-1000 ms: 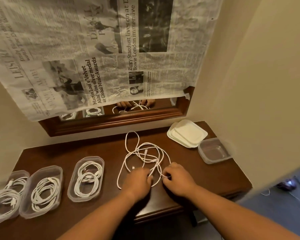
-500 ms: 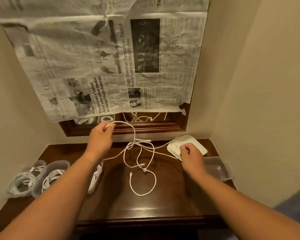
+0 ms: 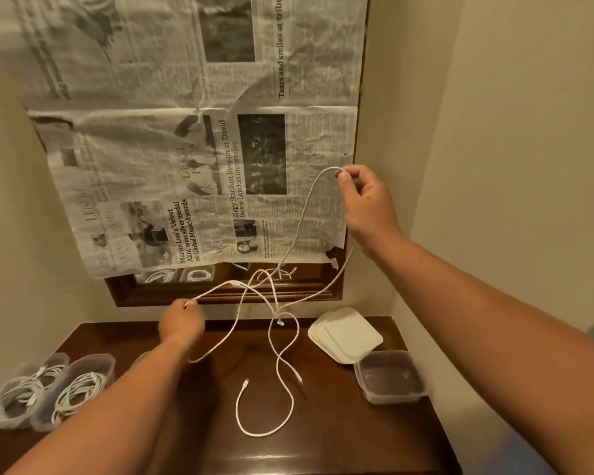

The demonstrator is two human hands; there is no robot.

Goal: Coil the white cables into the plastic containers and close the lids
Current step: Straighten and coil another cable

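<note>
A tangle of white cables (image 3: 275, 317) hangs in the air between both hands, its lower loop (image 3: 264, 430) resting on the dark wooden table (image 3: 323, 437). My right hand (image 3: 364, 204) is raised high at the right, pinching a strand. My left hand (image 3: 180, 320) is lower at the left, above the table's back edge, gripping another strand. An empty clear plastic container (image 3: 390, 377) stands at the right, beside a stack of white lids (image 3: 345, 334). Two containers (image 3: 79, 389) holding coiled cables sit at the left, and my left forearm hides a third one.
Newspaper (image 3: 199, 138) covers a wood-framed mirror (image 3: 227, 293) on the wall behind the table. Beige walls close in on the left and right. The table's front edge runs along the bottom of the view.
My right hand rose from the lids to well above the table, pulling a strand up. My left hand dropped lower and leftward. The tangle stretched out, and the view tilted upward.
</note>
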